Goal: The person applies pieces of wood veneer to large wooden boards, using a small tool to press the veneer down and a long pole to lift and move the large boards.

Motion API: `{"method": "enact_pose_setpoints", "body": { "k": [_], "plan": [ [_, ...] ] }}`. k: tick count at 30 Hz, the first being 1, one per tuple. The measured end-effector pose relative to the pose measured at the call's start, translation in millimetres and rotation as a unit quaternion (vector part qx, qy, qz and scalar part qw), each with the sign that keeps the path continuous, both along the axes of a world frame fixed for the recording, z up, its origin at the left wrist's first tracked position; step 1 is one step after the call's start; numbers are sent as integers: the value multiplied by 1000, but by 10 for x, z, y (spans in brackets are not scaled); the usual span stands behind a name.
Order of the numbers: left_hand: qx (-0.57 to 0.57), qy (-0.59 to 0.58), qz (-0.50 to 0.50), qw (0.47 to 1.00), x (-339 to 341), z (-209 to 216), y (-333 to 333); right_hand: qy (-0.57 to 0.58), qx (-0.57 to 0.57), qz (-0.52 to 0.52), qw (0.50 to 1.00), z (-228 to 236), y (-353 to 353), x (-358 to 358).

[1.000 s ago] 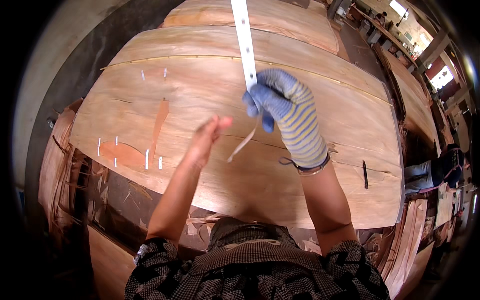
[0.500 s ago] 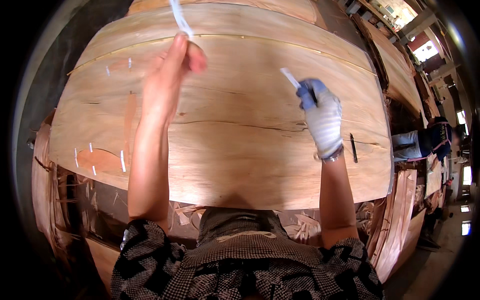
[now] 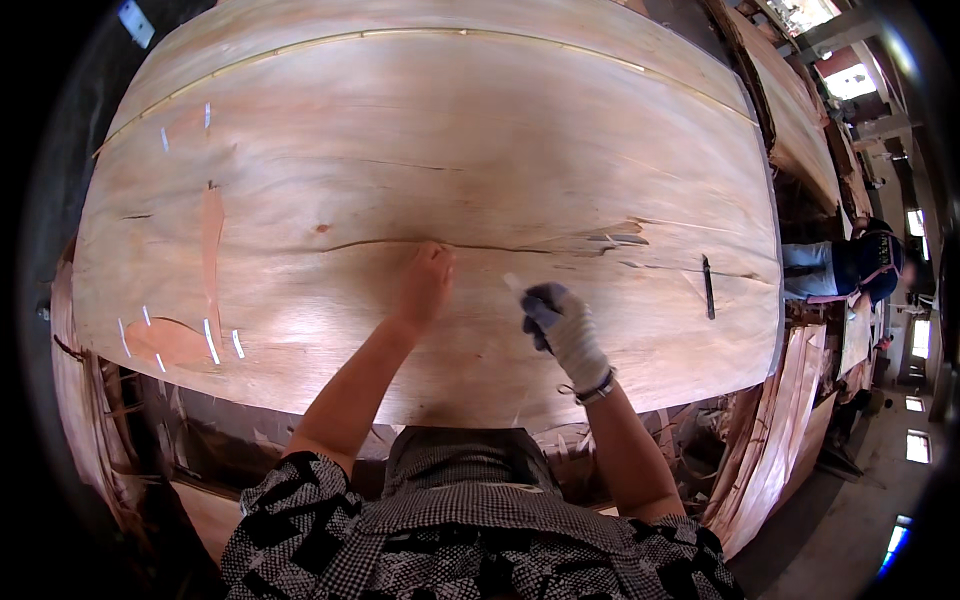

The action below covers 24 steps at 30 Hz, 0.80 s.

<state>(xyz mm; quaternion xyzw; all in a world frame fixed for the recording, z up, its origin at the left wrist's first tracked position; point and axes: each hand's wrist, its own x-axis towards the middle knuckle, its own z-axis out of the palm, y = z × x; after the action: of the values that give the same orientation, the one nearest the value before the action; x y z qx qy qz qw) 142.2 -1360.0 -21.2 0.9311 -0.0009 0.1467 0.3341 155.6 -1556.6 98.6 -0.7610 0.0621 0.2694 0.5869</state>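
Note:
A wide sheet of pale wood veneer (image 3: 330, 150) lies before me, with a long dark crack (image 3: 510, 248) across its middle. My left hand (image 3: 428, 283), bare, has its fingers pressed together at the crack's near side; whatever is under the fingertips is hidden. To its right, my right hand (image 3: 563, 328) wears a white and blue-grey glove. Its fingers pinch a short white tape strip (image 3: 513, 284) above the veneer. Small splits and a hole (image 3: 630, 239) mark the crack's right end. A black slim knife or pen (image 3: 708, 288) lies farther right.
An orange-brown veneer patch (image 3: 165, 342) at the left has several white strips (image 3: 211, 340) around it. A long thin rod (image 3: 380, 33) spans the far side. Veneer offcuts (image 3: 770, 430) stand at the near right. Another person (image 3: 865, 265) is beyond the right edge.
My left hand has come down from the far side toward the crack, and its white strip no longer shows. My right hand has moved left and nearer, still with its strip.

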Motion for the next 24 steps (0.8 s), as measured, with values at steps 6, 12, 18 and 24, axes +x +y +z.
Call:
{"method": "enact_pose_setpoints", "body": {
  "k": [6, 12, 18, 24],
  "plan": [
    [44, -17, 18, 999, -119, -53, 316, 41, 19, 12, 999, -702, 749, 501],
    [181, 1, -145, 973, -15, -79, 370, 12, -141, 96, 985, -1303, 792, 580],
    [163, 84, -248, 951, -19, -21, 449, -356, -389, 210, 823, -1248, 597, 355],
    [112, 108, -174, 972, 176, 166, 305, 9, -66, 82, 994, -824, -740, 318]
  ]
}}
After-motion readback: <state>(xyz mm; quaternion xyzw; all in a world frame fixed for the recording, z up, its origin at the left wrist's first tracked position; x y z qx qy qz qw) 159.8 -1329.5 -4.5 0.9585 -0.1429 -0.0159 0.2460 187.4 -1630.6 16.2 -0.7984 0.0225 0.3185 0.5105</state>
